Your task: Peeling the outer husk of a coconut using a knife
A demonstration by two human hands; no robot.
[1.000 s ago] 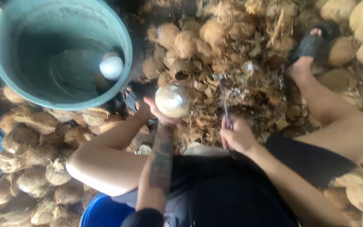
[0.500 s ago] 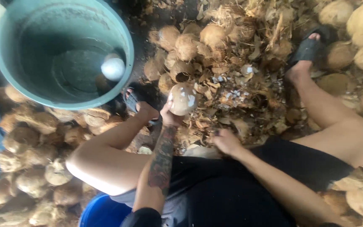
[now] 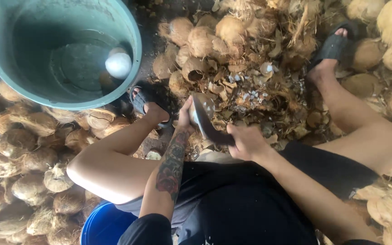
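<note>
L hand [image 3: 186,119] cupped a peeled coconut [image 3: 203,111] at centre, above the husk pile [image 3: 250,68]; R hand [image 3: 247,141] gripped a curved blade [image 3: 207,124] against it. Prob. heavy, hard, slick; hold w/ palm underneath.

I count two hands, left hand [image 3: 185,119] and right hand [image 3: 246,141], one curved blade [image 3: 207,123], one peeled coconut [image 3: 118,65] in one green tub [image 3: 134,59] far left, two black sandals, one blue bucket [image 3: 103,224] near left, husked coconuts too many to count.
</note>
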